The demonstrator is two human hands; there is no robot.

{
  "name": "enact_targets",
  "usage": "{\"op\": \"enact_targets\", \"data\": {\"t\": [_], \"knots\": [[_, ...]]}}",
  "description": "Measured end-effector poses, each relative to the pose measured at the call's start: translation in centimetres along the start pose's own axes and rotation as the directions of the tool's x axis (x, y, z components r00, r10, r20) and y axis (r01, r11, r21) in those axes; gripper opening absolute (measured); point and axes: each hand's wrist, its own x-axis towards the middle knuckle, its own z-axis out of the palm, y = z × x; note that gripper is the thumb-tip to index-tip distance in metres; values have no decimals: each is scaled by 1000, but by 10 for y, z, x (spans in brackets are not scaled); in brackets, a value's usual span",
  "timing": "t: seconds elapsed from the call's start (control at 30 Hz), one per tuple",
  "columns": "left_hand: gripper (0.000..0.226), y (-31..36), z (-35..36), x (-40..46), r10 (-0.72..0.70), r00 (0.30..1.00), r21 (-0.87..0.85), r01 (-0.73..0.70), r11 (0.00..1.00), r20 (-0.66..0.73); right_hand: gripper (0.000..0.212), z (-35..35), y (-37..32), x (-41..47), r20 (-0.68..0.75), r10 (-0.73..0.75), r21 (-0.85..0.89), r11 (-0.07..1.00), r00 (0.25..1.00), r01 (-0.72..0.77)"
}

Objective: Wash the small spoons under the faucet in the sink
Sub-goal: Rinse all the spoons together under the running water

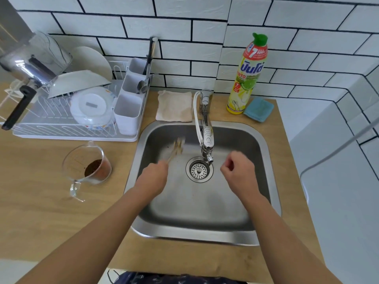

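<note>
Bright even daylight, wide-angle bowing, spoons [178,147] motion-blurred

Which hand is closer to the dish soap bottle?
Right. The right hand hovers over the sink's right side, below the dish soap bottle; the left hand grips spoons at the sink's left.

The faucet [206,138] juts over the back centre of the sink [264,144], above the drain [199,170]. Open basin lies in front of it. A cloth [174,106], soap bottle [247,78] and blue sponge [258,109] crowd the back ledge; a dish rack [67,128] and measuring cup [88,169] occupy the left counter.
</note>
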Motion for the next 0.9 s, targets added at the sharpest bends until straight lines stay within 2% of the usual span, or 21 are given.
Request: {"op": "enact_targets", "data": {"t": [0.03, 0.07, 0.1, 0.13, 0.17, 0.23, 0.3, 0.33, 0.37, 0.4, 0.43, 0.47, 0.5, 0.57, 0.6, 0.63, 0.7, 0.73, 0.77, 0.83, 0.9], "knots": [[18, 0, -3, -2, -62, 984, 146, 37, 989, 165, 16, -1, -3, -1, 230, 68, -139, 990, 971, -36], [24, -1, -3, -3, -113, 957, 278, 35, 960, 269, 29, -1, -1, -1, 433, 161, -284, 958, 887, -35], [26, -2, -2, -5, -112, 946, 306, 15, 952, 303, 41, 1, 4, -2, 521, 237, -376, 926, 820, -29], [25, -3, 1, -6, -76, 964, 266, 5, 964, 256, 41, 2, 4, -3, 490, 238, -365, 930, 838, -50], [20, -3, 5, -4, -25, 990, 198, -3, 980, 138, 31, 1, 3, -1, 382, 195, -288, 954, 903, -84], [16, -2, 8, -4, 62, 987, -36, -68, 997, -147, 15, 1, -2, -1, 79, 62, -116, 992, 995, -52], [19, -4, 17, -6, 118, 940, -105, -160, 982, -321, 27, 1, -2, 0, -134, -18, -7, 1000, 991, 18], [14, -5, 17, -4, 98, 954, -95, -129, 987, -283, 27, 0, -2, 0, -139, -20, 20, 1000, 990, 23], [5, -5, 16, -2, 7, 994, -65, -14, 998, -111, 20, -1, -1, 1, -42, 21, 0, 1000, 999, -21], [14, -4, 16, -3, -65, 997, -13, 66, 998, 28, 14, -1, 0, 0, 173, 113, -113, 989, 978, -94], [24, -6, 16, -3, -118, 980, 104, 101, 989, 163, 28, 1, 4, -2, 389, 237, -267, 954, 890, -137], [27, -5, 13, -5, -135, 950, 136, 100, 986, 281, 44, 5, 9, -5, 509, 330, -359, 921, 795, -153], [27, -5, 11, -6, -127, 935, 46, 118, 992, 330, 50, 10, 11, -8, 533, 377, -342, 915, 758, -215], [33, 0, 11, -3, -57, 956, -159, 106, 982, 287, 51, 16, 5, -17, 549, 401, -106, 903, 733, -416], [32, 5, 11, -6, -11, 955, -272, 95, 957, 296, 54, 20, 3, -20, 594, 423, -10, 855, 685, -519], [28, 9, 12, -9, 48, 939, -401, 99, 911, 339, 57, 25, 0, -22, 638, 436, 45, 802, 635, -596], [26, 16, 11, -16, 227, 865, -666, 153, 730, 447, 58, 35, -7, -26, 709, 398, 207, 671, 582, -711], [27, 19, 8, -19, 322, 805, -734, 194, 651, 498, 53, 39, -11, -27, 728, 346, 339, 570, 592, -749], [29, 21, 7, -22, 388, 750, -752, 216, 622, 536, 44, 41, -15, -27, 737, 278, 465, 454, 616, -760], [31, 23, 6, -25, 446, 666, -734, 231, 639, 598, 25, 41, -16, -24, 716, 158, 631, 272, 680, -727], [34, 29, 4, -27, 452, 623, -715, 262, 648, 638, 22, 38, -17, -23, 676, 108, 698, 224, 729, -680]]}}
